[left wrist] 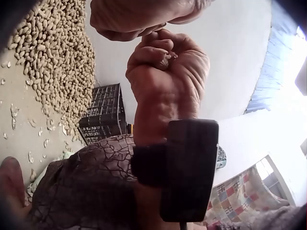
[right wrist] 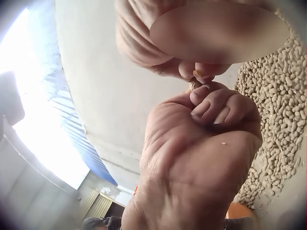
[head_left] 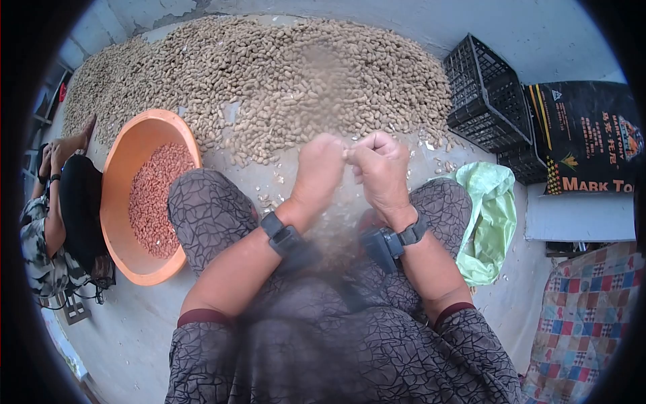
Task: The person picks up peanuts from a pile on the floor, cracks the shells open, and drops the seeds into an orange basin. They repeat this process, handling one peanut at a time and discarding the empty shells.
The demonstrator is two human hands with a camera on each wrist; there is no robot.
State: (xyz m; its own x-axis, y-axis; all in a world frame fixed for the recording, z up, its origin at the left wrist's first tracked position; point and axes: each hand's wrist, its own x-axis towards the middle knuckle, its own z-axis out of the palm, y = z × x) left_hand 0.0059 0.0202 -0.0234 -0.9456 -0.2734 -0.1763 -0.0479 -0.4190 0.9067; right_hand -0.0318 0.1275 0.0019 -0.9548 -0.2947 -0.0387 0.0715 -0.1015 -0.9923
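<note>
Both hands meet in front of the lap, fingertips against fingertips. Between them is a small peanut [right wrist: 194,85], seen best in the right wrist view and mostly covered by fingers. My left hand [head_left: 320,165] pinches it between thumb and index finger, its other fingers curled into the palm. My right hand [head_left: 385,165] pinches it from the other side, thumb on top. In the left wrist view a pale shell fragment [left wrist: 165,62] shows among the right hand's curled fingers. Ahead of the hands spreads a large heap of unshelled peanuts [head_left: 269,81].
An orange basin [head_left: 114,222] of shelled red peanuts [head_left: 158,202] stands by the left knee. Beside the right knee lies a green plastic bag [head_left: 494,222]. Black crates [head_left: 488,94] and a black printed sack [head_left: 585,135] are at right. Another person [head_left: 57,222] sits at far left.
</note>
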